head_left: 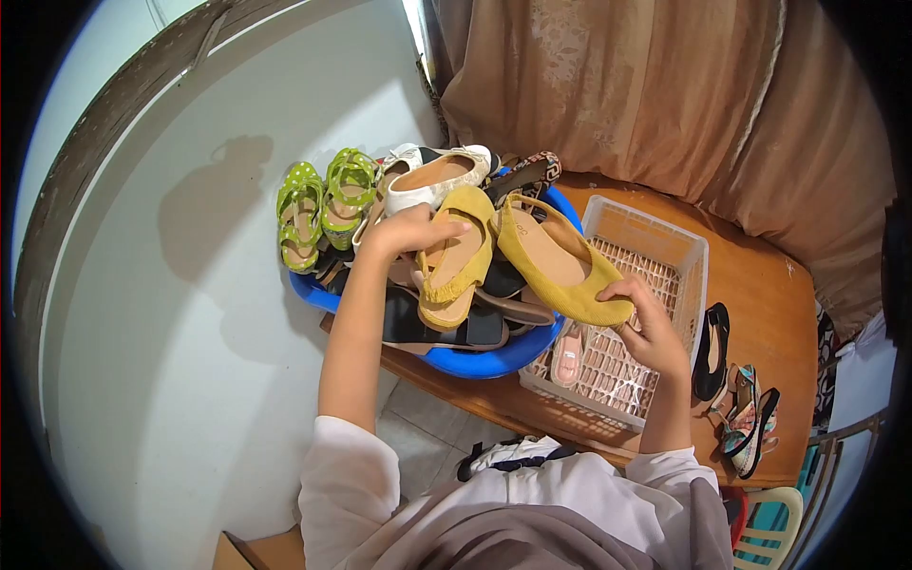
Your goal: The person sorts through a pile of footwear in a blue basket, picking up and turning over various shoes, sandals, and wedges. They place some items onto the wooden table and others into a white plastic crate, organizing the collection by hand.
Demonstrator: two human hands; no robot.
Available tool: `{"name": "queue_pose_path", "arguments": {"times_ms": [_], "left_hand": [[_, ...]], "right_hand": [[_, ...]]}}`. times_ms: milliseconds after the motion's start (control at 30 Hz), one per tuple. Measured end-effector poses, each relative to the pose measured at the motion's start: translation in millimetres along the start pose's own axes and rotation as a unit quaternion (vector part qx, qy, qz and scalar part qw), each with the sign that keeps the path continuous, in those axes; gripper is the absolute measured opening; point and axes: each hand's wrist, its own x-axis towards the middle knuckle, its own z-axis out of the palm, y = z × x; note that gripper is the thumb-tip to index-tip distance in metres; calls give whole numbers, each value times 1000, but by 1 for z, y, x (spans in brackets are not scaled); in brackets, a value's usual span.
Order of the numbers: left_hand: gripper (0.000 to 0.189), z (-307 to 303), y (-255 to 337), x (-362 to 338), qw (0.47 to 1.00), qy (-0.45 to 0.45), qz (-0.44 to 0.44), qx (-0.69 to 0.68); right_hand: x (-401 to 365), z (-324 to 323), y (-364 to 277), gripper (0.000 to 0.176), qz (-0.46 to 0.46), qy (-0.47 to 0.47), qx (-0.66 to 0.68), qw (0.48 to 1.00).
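Note:
My left hand [414, 232] is closed on a yellow slingback shoe [460, 249], its thumb pressed inside over the tan insole. A matching yellow flat [560, 261] is in my right hand [651, 328], pinched at the toe, its strap end pointing back toward the first shoe. Both shoes are above a blue basin [475, 364] heaped with footwear. Beside my left hand in the heap are green polka-dot sandals [302, 217] and a white ballet flat [439, 180]. Black sandals [404, 321] lie lower in the basin, partly hidden by my left forearm and the yellow shoe.
A white plastic crate [698, 285] stands right of the basin on the wooden table [774, 285], with a pink shoe [567, 356] in it. Black flats [711, 351] and patterned sandals [741, 413] lie farther right. A wall is on the left, brown curtains [617, 85] behind.

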Motion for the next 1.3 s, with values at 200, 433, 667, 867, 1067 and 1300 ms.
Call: {"name": "queue_pose_path", "arguments": {"times_ms": [200, 433, 667, 867, 1067, 1300], "left_hand": [[52, 35, -48, 71, 986, -8, 20, -164], [44, 40, -5, -16, 750, 177, 184, -610], [46, 78, -8, -78, 507, 188, 200, -817], [49, 117, -17, -87, 416, 257, 178, -854], [63, 134, -20, -91, 511, 272, 147, -802], [80, 125, 5, -102, 499, 127, 301, -802]], "right_hand": [[-8, 14, 10, 35, 154, -32, 383, 910], [-9, 53, 24, 11, 282, 125, 469, 827], [-14, 49, 26, 17, 188, 221, 489, 822], [-18, 32, -1, 11, 77, 189, 377, 904], [-17, 50, -23, 6, 100, 132, 249, 954], [-26, 60, -19, 5, 156, 173, 313, 921]]}}
